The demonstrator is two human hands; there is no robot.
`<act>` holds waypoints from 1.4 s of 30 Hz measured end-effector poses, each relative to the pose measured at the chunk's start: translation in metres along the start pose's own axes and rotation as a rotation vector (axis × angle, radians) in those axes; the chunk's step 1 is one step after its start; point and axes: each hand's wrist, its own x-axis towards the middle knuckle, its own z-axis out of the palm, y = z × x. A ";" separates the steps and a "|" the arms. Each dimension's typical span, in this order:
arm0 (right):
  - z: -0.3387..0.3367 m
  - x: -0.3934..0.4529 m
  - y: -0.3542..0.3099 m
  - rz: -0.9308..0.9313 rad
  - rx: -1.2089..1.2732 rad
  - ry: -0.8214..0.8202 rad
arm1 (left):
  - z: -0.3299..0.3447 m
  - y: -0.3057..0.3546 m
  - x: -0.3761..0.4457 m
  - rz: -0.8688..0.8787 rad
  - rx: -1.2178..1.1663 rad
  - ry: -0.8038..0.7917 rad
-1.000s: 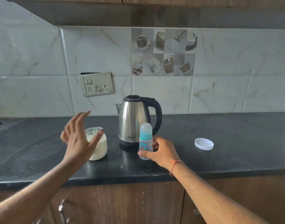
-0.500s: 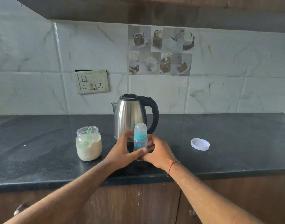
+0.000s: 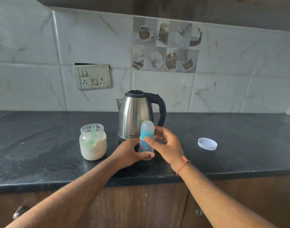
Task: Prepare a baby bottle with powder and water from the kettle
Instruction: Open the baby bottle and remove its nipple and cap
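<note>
Two hands are now working on the bottle (image 3: 146,140), which is standing upright on the counter (image 3: 42,145) just in front of the kettle (image 3: 137,116). A second ago only the right hand (image 3: 165,145) was gripping it, low on the body, while the left hand (image 3: 129,153) was hanging open in the air over by the jar (image 3: 93,142). Since then the left hand has been crossing over and is now wrapping round the lower body of the bottle, thumb across the front near the base. The right hand has been climbing: its thumb and fingers are now curling round the neck, right under the clear cap (image 3: 147,126), pinching there rather than clasping the body.

That swap is reading as a handover of jobs, the left taking over as the steadying grip and the right getting placed to pull the cap or twist the collar off. The bottle is still capped, so nothing is going in yet. The jar is sitting open to the left with the green scoop (image 3: 92,135) standing in the powder, and its white lid (image 3: 207,143) is lying well apart on the right. The kettle is sitting shut behind the bottle, untouched.
</note>
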 end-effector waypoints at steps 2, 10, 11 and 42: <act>0.008 0.002 -0.005 -0.003 -0.012 0.050 | 0.000 -0.001 0.001 -0.003 0.005 -0.011; 0.012 0.012 -0.011 -0.017 -0.033 0.101 | -0.008 0.000 0.005 -0.060 0.007 -0.079; 0.012 0.013 -0.010 -0.015 -0.024 0.098 | -0.008 0.000 0.005 -0.064 0.011 -0.083; -0.138 0.107 0.046 0.456 -0.519 -0.044 | -0.001 -0.009 0.001 0.027 0.092 0.049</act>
